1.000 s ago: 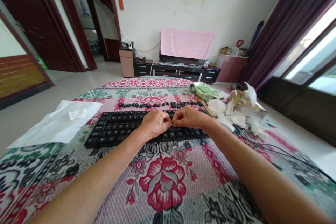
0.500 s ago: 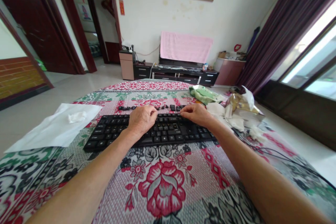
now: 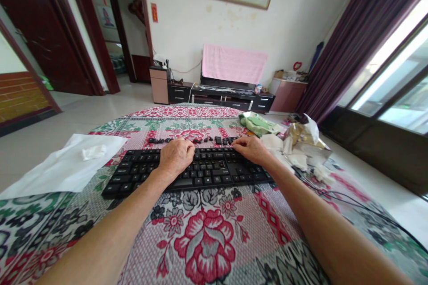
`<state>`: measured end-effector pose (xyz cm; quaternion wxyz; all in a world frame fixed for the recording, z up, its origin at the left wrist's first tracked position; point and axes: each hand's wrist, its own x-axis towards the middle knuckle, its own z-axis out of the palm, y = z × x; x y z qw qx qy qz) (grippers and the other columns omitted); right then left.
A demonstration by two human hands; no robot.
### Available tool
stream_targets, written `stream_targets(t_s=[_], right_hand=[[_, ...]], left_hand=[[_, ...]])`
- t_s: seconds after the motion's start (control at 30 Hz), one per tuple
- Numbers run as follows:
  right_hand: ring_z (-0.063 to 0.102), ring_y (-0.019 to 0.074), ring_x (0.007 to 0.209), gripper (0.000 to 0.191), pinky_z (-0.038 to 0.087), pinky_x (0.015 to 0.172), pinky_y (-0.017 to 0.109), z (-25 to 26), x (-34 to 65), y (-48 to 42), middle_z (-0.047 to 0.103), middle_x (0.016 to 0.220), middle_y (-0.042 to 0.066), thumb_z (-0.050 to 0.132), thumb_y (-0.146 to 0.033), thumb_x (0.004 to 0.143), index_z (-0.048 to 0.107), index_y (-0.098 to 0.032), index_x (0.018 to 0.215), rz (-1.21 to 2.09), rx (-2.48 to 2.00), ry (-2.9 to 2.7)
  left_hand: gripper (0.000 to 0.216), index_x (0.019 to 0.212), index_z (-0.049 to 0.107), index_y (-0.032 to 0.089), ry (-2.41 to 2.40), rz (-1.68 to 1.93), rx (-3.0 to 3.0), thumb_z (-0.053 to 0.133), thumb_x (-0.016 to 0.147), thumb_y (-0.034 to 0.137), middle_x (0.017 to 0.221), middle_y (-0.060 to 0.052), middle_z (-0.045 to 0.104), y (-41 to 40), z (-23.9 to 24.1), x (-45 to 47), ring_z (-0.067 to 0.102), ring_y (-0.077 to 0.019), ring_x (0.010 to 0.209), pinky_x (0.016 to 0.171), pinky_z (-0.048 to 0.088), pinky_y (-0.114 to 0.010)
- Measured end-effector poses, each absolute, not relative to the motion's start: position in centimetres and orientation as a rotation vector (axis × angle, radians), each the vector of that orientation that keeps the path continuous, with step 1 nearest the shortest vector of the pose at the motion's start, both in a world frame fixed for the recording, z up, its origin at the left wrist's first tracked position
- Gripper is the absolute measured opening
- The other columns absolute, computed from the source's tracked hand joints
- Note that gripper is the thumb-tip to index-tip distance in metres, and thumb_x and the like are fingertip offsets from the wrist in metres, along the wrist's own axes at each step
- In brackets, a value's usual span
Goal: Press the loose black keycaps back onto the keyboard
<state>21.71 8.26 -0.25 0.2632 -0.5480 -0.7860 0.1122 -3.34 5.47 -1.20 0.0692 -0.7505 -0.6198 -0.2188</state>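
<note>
A black keyboard point(image 3: 140, 170) lies across a table covered with a flowered cloth point(image 3: 207, 236). Just behind it runs a row of loose black keycaps point(image 3: 157, 140). My left hand point(image 3: 174, 156) rests over the keyboard's upper middle, fingers curled down toward the far edge by the keycaps. My right hand point(image 3: 250, 148) lies at the keyboard's far right edge, its fingers pinched together near the keycap row. What either hand's fingertips hold is too small to see.
A white sheet point(image 3: 63, 169) with a crumpled tissue point(image 3: 93, 152) lies left of the keyboard. At the right sit a green bag point(image 3: 259, 123), wrappers and crumpled papers point(image 3: 302, 142), and a black cable point(image 3: 361, 209). A low TV cabinet point(image 3: 230, 95) stands behind.
My hands were pinched together over the keyboard's middle. They have parted and moved to its far edge, the left going left and the right going right, near the keycap row.
</note>
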Motion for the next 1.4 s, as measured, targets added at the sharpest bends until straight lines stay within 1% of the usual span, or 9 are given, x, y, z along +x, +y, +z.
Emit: stream_targets(t_s=[0.17, 0.33, 0.57, 0.77, 0.87, 0.97, 1.1, 1.27, 1.4], right_hand=[[0.057, 0.015, 0.067, 0.026, 0.04, 0.062, 0.025, 0.1, 21.7, 8.8, 0.066, 0.074, 0.002, 0.047, -0.031, 0.07, 0.067, -0.018, 0.079, 0.312, -1.504, -2.064], [0.055, 0.0144, 0.063, 0.027, 0.039, 0.059, 0.025, 0.1, 21.8, 9.4, 0.064, 0.069, 0.002, 0.046, -0.032, 0.07, 0.067, -0.016, 0.079, 0.288, -1.479, -2.004], [0.057, 0.0158, 0.069, 0.027, 0.041, 0.065, 0.026, -0.6, 22.7, 9.2, 0.066, 0.075, 0.003, 0.048, -0.03, 0.069, 0.067, -0.015, 0.08, 0.333, -1.51, -1.946], [0.057, 0.0152, 0.066, 0.026, 0.042, 0.061, 0.025, -0.7, 22.8, 9.4, 0.066, 0.073, 0.003, 0.049, -0.03, 0.068, 0.067, -0.015, 0.079, 0.366, -1.491, -1.973], [0.056, 0.0147, 0.063, 0.026, 0.041, 0.059, 0.025, -0.4, 22.3, 10.0, 0.065, 0.07, 0.002, 0.05, -0.031, 0.067, 0.067, -0.016, 0.08, 0.311, -1.514, -2.003], [0.056, 0.0146, 0.065, 0.026, 0.04, 0.062, 0.024, 0.1, 21.2, 11.0, 0.065, 0.071, 0.002, 0.052, -0.03, 0.067, 0.068, -0.016, 0.082, 0.224, -1.5, -2.106], [0.056, 0.0166, 0.071, 0.036, 0.04, 0.065, 0.024, 0.8, 19.6, 12.6, 0.065, 0.08, 0.005, 0.058, -0.033, 0.063, 0.066, -0.018, 0.094, 0.109, -1.562, -2.304], [0.05, 0.0247, 0.094, 0.052, 0.037, 0.08, 0.03, 1.0, 18.7, 14.1, 0.058, 0.103, 0.008, 0.068, -0.037, 0.054, 0.062, -0.021, 0.103, 0.014, -1.583, -2.456], [0.049, 0.0254, 0.097, 0.052, 0.036, 0.083, 0.032, 0.9, 18.3, 14.5, 0.056, 0.108, 0.007, 0.068, -0.039, 0.055, 0.06, -0.025, 0.105, 0.013, -1.581, -2.54]], left_hand=[[0.028, 0.07, 0.064, 0.025, -1.879, -0.653, -2.252, 0.038, 0.076, 0.034, 0.073, -0.001, 0.061, 5.5, -1.2, -3.3, 0.055, -0.0153, 0.069, 0.058, 0.037, -0.024], [0.026, 0.072, 0.064, 0.026, -1.912, -0.697, -2.254, 0.04, 0.075, 0.033, 0.078, 0.0, 0.063, 5.6, -1.3, -3.4, 0.055, -0.0154, 0.071, 0.06, 0.037, -0.024], [0.026, 0.07, 0.064, 0.024, -1.948, -0.698, -2.279, 0.04, 0.074, 0.033, 0.077, -0.001, 0.064, 5.7, -1.1, -3.4, 0.056, -0.0157, 0.073, 0.062, 0.038, -0.023], [0.027, 0.069, 0.064, 0.024, -1.945, -0.684, -2.265, 0.039, 0.075, 0.034, 0.076, -0.001, 0.064, 5.7, -1.1, -3.3, 0.056, -0.0156, 0.071, 0.062, 0.038, -0.023], [0.027, 0.069, 0.064, 0.024, -1.942, -0.684, -2.26, 0.039, 0.075, 0.034, 0.075, -0.001, 0.063, 5.7, -1.3, -3.4, 0.056, -0.0154, 0.07, 0.061, 0.038, -0.023], [0.027, 0.07, 0.064, 0.025, -1.935, -0.698, -2.262, 0.039, 0.075, 0.034, 0.076, -0.001, 0.063, 5.9, -1.5, -3.4, 0.056, -0.0158, 0.071, 0.061, 0.038, -0.024], [0.027, 0.069, 0.063, 0.026, -1.899, -0.722, -2.272, 0.038, 0.075, 0.034, 0.076, -0.001, 0.062, 6.1, -1.7, -3.5, 0.056, -0.0166, 0.071, 0.061, 0.038, -0.025], [0.028, 0.071, 0.064, 0.025, -1.897, -0.714, -2.269, 0.038, 0.075, 0.035, 0.077, -0.001, 0.062, 6.0, -1.7, -3.5, 0.055, -0.016, 0.07, 0.06, 0.037, -0.025], [0.029, 0.073, 0.064, 0.025, -1.919, -0.69, -2.256, 0.038, 0.075, 0.035, 0.077, -0.001, 0.062, 5.9, -1.6, -3.4, 0.055, -0.0157, 0.071, 0.06, 0.037, -0.024]])
